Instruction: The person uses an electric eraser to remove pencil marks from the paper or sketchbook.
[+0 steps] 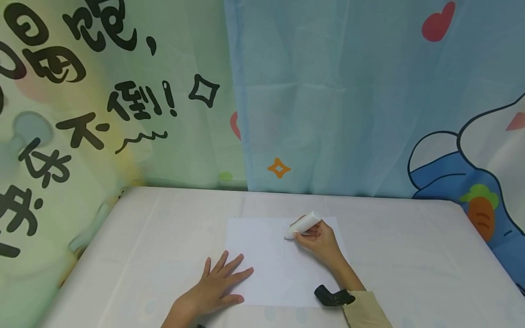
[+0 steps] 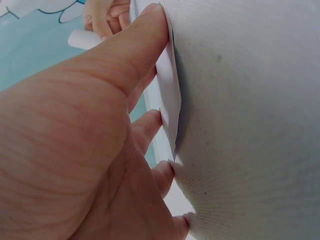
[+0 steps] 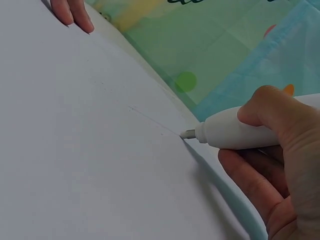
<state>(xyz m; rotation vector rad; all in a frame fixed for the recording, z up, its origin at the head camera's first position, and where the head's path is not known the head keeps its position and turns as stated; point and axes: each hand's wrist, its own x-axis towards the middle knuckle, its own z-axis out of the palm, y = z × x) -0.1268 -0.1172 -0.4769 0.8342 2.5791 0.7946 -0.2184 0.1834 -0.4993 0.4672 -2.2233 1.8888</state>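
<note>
In the head view the right hand [image 1: 324, 241] is right of centre, low in the frame, with thumb and fingers curled round a thick white tool [image 1: 304, 225]; the tool slants, its butt toward the upper right and its tip toward the lower left, over the upper part of a white sheet [image 1: 270, 269]; in the right wrist view its narrow metal tip touches the sheet near the middle right of the frame, at the end of a faint thin line [image 3: 155, 121] that runs toward the upper left, with a few specks beside it.

The left hand [image 1: 217, 287], at the lower centre-left of the head view, grips nothing; its fingers are spread, the thumb and forefinger reaching over the left part of the sheet, the little finger outside its edge; in the left wrist view the sheet's edge stands slightly off the table [image 1: 164, 228] by the thumb, with a shadow under it.

The white table fills the lower half of the head view; a black piece [image 1: 334, 297] sits at the right wrist, next to a tan sleeve [image 1: 365, 310]; behind, a green cloth [image 1: 184, 155] with black writing hangs at the left, and a blue cloth [image 1: 336, 114] at the right, with a red heart [image 1: 439, 23] at the upper right and a carrot [image 1: 481, 214] at the right edge.
</note>
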